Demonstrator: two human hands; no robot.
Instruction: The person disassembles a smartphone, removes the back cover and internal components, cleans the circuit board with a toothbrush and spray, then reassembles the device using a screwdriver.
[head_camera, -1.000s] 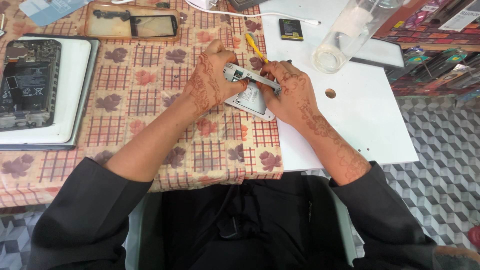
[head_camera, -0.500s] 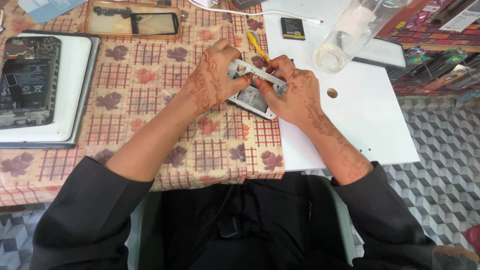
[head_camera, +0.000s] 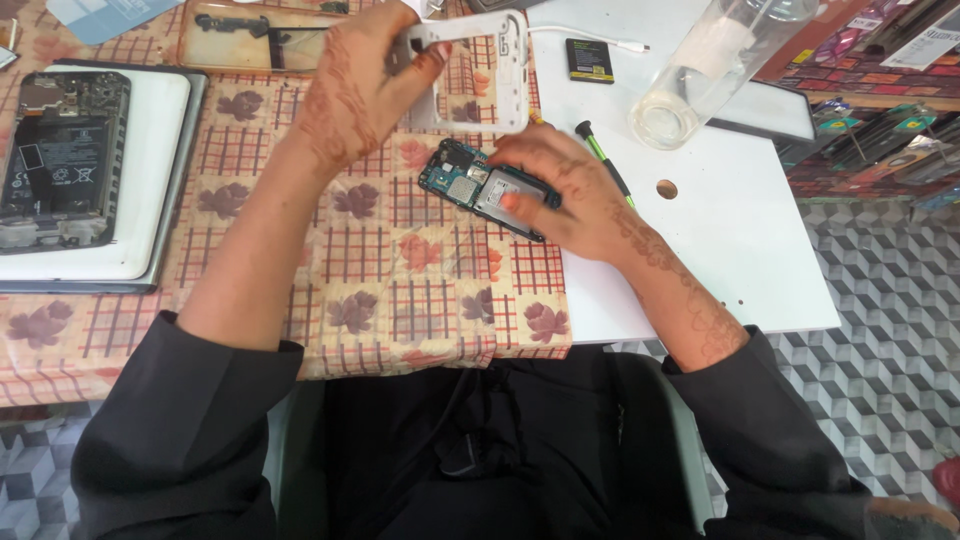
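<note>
Head view: left hand (head_camera: 350, 100) grips the white frame (head_camera: 470, 70) aloft, right hand (head_camera: 570, 190) fingers press the opened phone (head_camera: 485, 188) on the counter (head_camera: 400, 270), where a slip might scratch its bare board.

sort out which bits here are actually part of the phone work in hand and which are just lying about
In hand: white phone frame lifted by the left hand; opened phone body under the right hand; screwdriver beside it.

Lying about: clear bottle, small battery, white cable, second opened phone on a white tray.

bright, even light; sharp pic
</note>
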